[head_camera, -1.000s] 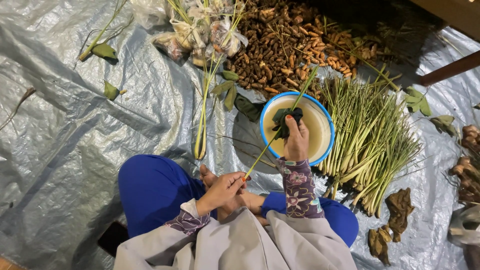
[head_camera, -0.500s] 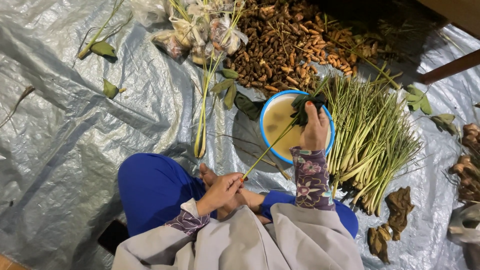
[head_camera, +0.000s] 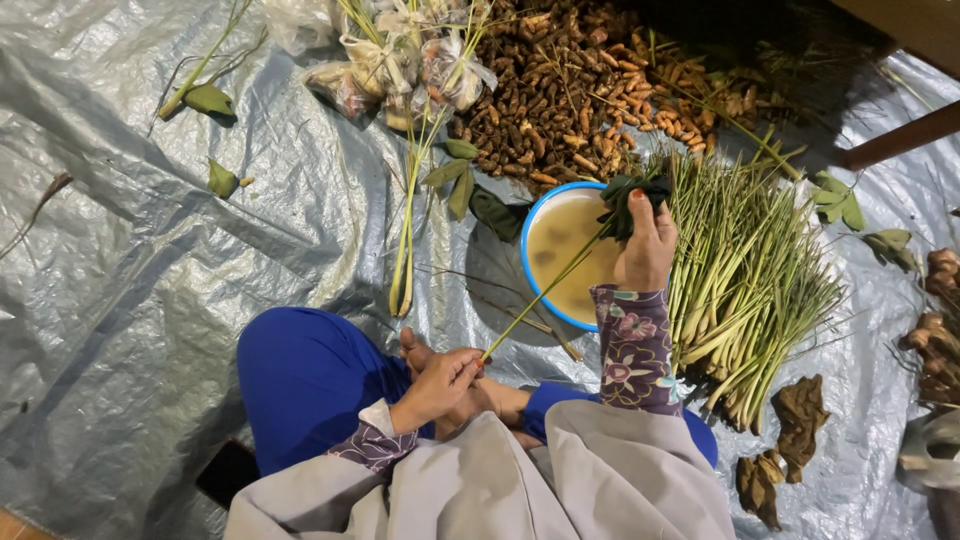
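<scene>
I sit cross-legged on a silver tarp (head_camera: 150, 330). My left hand (head_camera: 440, 382) rests by my feet and pinches the lower end of a long green stalk (head_camera: 545, 295) that slants up across a blue-rimmed bowl (head_camera: 535, 275) of yellowish liquid. My right hand (head_camera: 648, 245) is over the bowl's far right rim, closed on a clump of dark green leaves (head_camera: 630, 198) at the stalk's upper end.
A pile of green stalks (head_camera: 745, 280) lies right of the bowl. Brown roots (head_camera: 560, 90) are heaped behind it, with tied plastic bags (head_camera: 400, 65) to their left. A few stalks (head_camera: 405, 250) lie left of the bowl. Dried brown leaves (head_camera: 800, 410) lie at the right.
My right hand has lifted the dark leaves from the middle of the bowl up and to the right, to its far rim. The left hand has stayed in place.
</scene>
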